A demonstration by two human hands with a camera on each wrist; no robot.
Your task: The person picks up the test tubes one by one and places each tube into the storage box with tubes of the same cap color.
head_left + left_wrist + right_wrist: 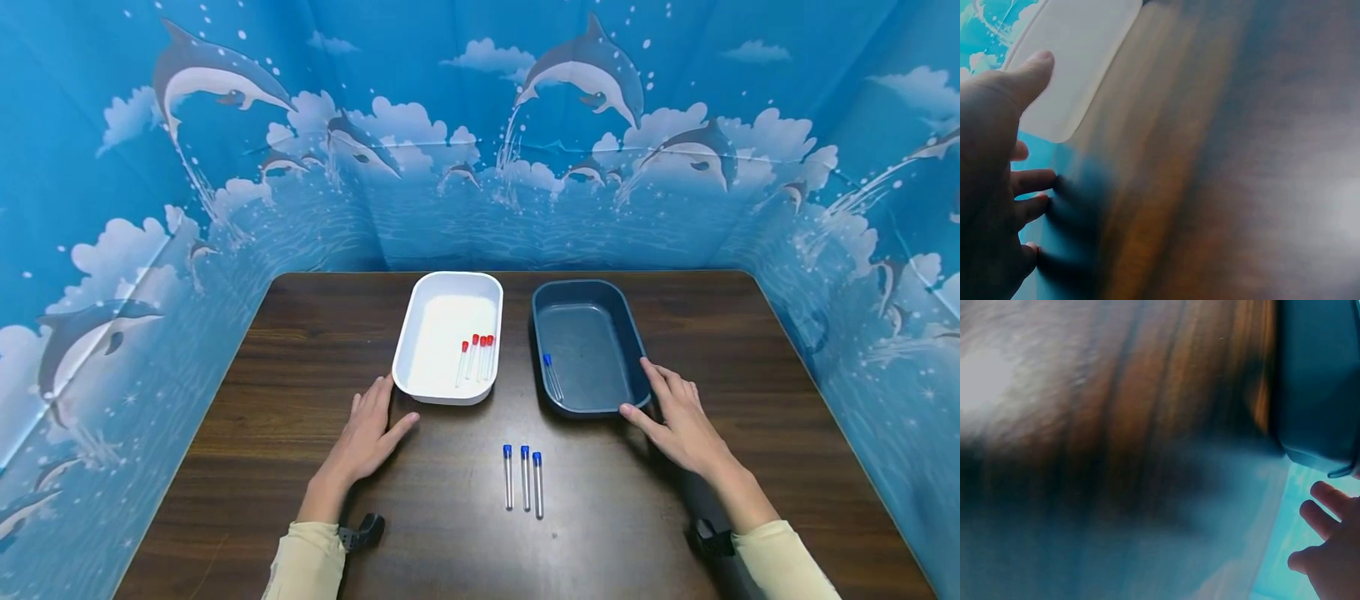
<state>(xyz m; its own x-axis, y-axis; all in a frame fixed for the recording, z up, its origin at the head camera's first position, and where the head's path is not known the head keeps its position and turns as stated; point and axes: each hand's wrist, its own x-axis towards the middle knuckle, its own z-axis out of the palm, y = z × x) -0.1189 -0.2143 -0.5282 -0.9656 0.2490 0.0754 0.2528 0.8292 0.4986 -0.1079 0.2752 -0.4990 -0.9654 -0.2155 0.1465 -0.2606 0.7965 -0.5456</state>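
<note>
My left hand (pixel 365 433) rests by the near left corner of a white tray (pixel 408 350), fingers extended and thumb spread, holding nothing. Several red-capped test tubes (pixel 481 358) lie in the right front part of that tray. At the near right corner of a dark blue tray (pixel 592 407), my right hand (pixel 682 421) has its thumb and index fingertips right at the rim, the other fingers loosely spread. Inside it, along the left side, lies a blue-capped tube (pixel 552 377). Between the hands, three blue-capped test tubes (pixel 526 479) lie side by side on the table.
The dark wooden table (pixel 300 350) carries both trays toward its far edge, with a gap between them. A blue dolphin-print curtain (pixel 450 208) hangs around the back and sides. Black straps (pixel 363 533) circle both wrists below pale sleeves.
</note>
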